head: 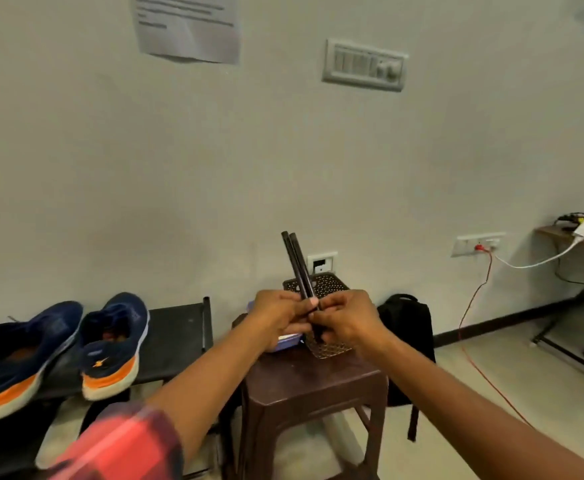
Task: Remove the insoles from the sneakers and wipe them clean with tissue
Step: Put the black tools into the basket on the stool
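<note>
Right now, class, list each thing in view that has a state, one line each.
insoles: out of the sneakers, held upright together
left hand: grips the insoles
right hand: grips the insoles
sneakers: standing side by side on the bench
red cable: plugged into the wall socket

Dark insoles (299,271) upright, edge-on; navy-orange sneakers (113,341) on bench (176,334).

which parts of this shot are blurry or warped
Head view: the red checked sleeve at the bottom edge is smeared by blur. The print on the wall notice is too soft to read. Wide-angle bending tilts the switch panel. The light is even, without glare. The left hand and right hand gripping the dark insoles are fairly clear.
</note>
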The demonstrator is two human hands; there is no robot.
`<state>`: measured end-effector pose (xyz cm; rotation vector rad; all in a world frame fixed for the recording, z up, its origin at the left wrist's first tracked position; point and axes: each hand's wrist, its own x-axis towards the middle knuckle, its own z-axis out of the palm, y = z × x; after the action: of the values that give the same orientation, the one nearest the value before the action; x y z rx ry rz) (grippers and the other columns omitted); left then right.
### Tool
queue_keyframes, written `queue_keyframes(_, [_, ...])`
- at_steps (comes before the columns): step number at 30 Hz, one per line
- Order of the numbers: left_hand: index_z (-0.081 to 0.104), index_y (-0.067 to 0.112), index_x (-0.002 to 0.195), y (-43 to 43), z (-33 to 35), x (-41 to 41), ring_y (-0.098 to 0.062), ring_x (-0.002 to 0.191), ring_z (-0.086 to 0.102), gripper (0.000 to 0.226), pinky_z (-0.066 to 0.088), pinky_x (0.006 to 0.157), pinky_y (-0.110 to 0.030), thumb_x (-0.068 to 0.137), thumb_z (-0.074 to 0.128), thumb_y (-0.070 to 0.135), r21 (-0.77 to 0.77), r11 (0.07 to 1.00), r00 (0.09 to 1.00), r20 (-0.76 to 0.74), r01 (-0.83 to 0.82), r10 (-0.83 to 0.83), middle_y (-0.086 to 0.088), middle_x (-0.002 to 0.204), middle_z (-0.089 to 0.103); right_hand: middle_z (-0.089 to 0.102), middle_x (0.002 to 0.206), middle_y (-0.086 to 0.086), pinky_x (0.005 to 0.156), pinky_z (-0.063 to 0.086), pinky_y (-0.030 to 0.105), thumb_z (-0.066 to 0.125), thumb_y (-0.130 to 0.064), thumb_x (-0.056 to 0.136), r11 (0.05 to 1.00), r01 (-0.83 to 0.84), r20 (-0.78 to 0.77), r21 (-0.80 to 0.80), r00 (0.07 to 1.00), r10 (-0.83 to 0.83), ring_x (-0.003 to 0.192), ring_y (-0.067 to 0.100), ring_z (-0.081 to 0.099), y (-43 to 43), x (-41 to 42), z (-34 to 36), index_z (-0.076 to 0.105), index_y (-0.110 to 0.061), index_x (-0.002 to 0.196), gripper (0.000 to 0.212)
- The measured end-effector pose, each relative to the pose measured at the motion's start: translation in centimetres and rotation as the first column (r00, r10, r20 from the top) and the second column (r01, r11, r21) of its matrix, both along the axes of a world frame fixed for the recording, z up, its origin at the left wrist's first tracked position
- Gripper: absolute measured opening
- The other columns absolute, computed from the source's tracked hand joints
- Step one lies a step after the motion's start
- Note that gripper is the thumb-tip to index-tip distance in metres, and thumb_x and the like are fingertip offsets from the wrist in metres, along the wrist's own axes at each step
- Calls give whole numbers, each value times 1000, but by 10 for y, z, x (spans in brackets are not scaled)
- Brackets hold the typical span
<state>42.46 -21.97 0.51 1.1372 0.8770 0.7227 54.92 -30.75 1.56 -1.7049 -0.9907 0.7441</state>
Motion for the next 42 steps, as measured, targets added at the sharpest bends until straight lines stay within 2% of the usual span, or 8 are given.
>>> queue_keyframes(4, [65,0,82,29,0,61,-20,59,73,17,62,51,-30,81,82,-1,-17,999,999,-27,-28,28,-11,68,73,76,82,13,63,63,43,90,-9,70,992,115,3,-54,993,-115,69,25,76,45,59,-12,75,-10,84,21])
queue_keyframes(11, [67,-7,93,90,-41,104,-27,65,77,30,62,54,-32,73,89,0,-8,994,987,-120,-108,106,-18,84,76,76,83,14,68,63,45,88,-8,72,988,70,-7,-134,997,-72,74,28,76,109,104,-51,75,-6,86,19])
queue_keyframes(19, [73,6,91,138,-89,142,-20,71,77,29,64,67,-32,73,89,23,405,910,734,-644,90,215,-10,81,78,73,91,15,50,59,31,86,-5,73,875,109,73,-471,994,-84,79,27,72,173,121,-100,72,-1,91,23])
queue_keyframes(23, [70,4,102,149,-103,153,-27,96,72,15,61,83,-36,89,71,11,561,816,677,-654,137,336,-13,105,74,66,108,8,77,54,30,74,-25,87,787,127,366,-604,921,132,84,21,63,196,127,-133,64,-10,122,40])
queue_keyframes(26, [72,4,107,154,-110,153,-25,98,72,17,59,83,-34,92,70,12,575,807,683,-643,132,347,-12,107,75,61,127,22,99,49,43,57,-10,96,813,-6,381,-582,881,280,109,38,60,199,126,-148,59,1,126,32])
queue_keyframes(33, [78,9,90,159,-117,138,-18,81,76,14,64,75,-33,80,84,16,521,852,769,-567,57,295,-6,86,78,52,139,14,96,45,32,49,-17,102,749,47,538,-661,725,429,126,28,52,188,91,-116,45,-7,142,41])
queue_keyframes(38, [76,13,69,148,-91,102,-18,59,74,15,65,62,-31,77,86,5,502,865,879,-413,1,239,-5,71,76,69,86,5,77,61,38,78,-31,83,777,171,622,-606,711,329,76,21,70,177,90,-100,66,-9,106,34])
queue_keyframes(42, [79,10,72,138,-58,55,-22,61,75,11,65,62,-33,75,86,2,531,847,885,-392,-6,252,-6,72,77,70,73,7,60,63,39,77,-19,74,904,170,687,-392,707,165,58,24,70,171,69,-59,69,-10,80,13])
